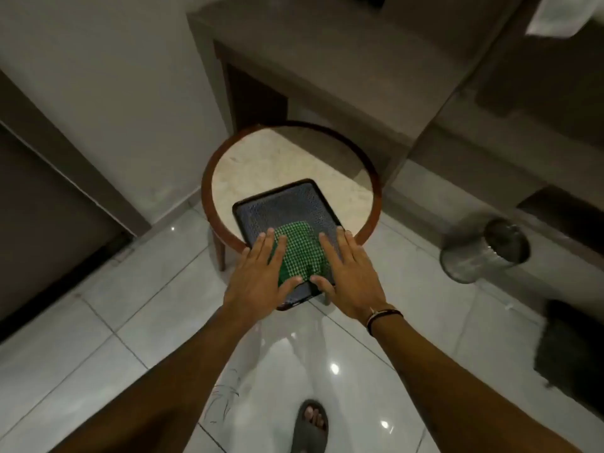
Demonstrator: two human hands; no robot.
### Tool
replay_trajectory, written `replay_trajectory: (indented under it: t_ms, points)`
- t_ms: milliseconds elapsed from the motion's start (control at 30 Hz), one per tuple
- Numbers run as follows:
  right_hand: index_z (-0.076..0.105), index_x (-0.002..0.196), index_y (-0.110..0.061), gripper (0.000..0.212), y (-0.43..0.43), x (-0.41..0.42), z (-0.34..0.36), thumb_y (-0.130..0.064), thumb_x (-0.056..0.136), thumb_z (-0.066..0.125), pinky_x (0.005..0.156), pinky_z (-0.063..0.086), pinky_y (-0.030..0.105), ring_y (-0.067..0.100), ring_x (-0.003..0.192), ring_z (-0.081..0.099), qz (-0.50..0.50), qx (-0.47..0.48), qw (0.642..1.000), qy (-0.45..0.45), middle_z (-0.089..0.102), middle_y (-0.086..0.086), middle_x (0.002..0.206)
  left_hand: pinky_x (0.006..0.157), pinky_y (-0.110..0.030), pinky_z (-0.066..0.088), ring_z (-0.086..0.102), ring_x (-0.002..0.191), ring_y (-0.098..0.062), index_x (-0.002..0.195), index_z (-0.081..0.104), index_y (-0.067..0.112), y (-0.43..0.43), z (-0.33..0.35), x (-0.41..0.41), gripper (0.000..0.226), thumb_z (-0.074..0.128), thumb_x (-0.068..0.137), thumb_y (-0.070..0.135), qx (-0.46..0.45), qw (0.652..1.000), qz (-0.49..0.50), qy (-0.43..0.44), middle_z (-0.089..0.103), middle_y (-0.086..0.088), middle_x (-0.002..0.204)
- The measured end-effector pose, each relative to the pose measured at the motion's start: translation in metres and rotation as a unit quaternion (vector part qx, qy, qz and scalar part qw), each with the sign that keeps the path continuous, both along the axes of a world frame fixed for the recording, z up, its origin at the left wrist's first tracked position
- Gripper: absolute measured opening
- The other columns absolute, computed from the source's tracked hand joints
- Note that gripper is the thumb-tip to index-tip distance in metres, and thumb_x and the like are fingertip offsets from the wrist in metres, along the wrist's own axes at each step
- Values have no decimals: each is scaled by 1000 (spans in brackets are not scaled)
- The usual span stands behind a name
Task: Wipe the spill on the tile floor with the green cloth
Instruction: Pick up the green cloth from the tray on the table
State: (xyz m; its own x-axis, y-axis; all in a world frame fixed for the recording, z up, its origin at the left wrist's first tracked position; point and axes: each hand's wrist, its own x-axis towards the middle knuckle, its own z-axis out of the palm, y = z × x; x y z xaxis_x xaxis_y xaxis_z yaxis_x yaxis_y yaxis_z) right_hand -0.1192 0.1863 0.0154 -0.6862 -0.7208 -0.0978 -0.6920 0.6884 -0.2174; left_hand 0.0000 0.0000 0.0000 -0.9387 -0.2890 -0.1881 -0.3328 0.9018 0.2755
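The green cloth [300, 250], checked with white, lies folded on a black tray [281, 204]. The tray rests on a small round table with a pale stone top and a brown wooden rim [209, 178]. My left hand [261, 273] lies flat against the cloth's left edge, fingers spread, thumb touching its near corner. On the cloth's right side my right hand [346, 273] is placed the same way, thumb at the near edge. Neither hand has closed around the cloth. The glossy white tile floor [130, 322] surrounds the table; I cannot make out a spill on it.
A clear glass jar [480, 253] lies on its side on the floor to the right. Beside it a dark mat [572, 348] sits at the right edge. A sandalled foot [310, 426] shows below. A stone counter stands behind the table, a dark door at left.
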Motion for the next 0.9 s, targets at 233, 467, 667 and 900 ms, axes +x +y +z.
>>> replay_trajectory:
  t_ms: [233, 467, 667, 900]
  points:
    - [-2, 174, -25, 110, -58, -96, -183, -56, 97, 71, 137, 15, 61, 38, 169, -6, 142, 95, 984, -55, -12, 13, 183, 144, -52, 9, -6, 176, -30, 177, -7, 12, -21, -169, -77, 108, 41, 104, 75, -26, 997, -5, -67, -10, -13, 188]
    - [15, 174, -28, 92, -70, -116, -260, -60, 101, 62, 136, 16, 61, 43, 168, 3, 187, 97, 976, -59, -2, 15, 183, 143, -52, 14, -1, 176, -31, 178, 4, 10, -15, -253, -74, 94, 36, 109, 65, -34, 997, 10, -69, -2, -14, 188]
    - [37, 168, -21, 62, -65, -119, -255, -7, 109, 48, 125, 39, 53, 42, 156, 32, 179, 91, 979, -42, 18, 17, 180, 143, -44, 14, 5, 176, -29, 177, 11, 7, 5, -261, -99, 71, 41, 114, 21, -38, 997, 11, -69, 8, -13, 188]
    - [48, 162, -12, 62, -66, -104, -226, 8, 103, 49, 117, 45, 48, 39, 142, 50, 125, -8, 992, -7, 42, 14, 171, 140, -30, 4, 16, 175, -27, 174, 25, 2, -4, -231, -100, 71, 48, 106, -4, -45, 997, 4, 64, 23, -16, 185]
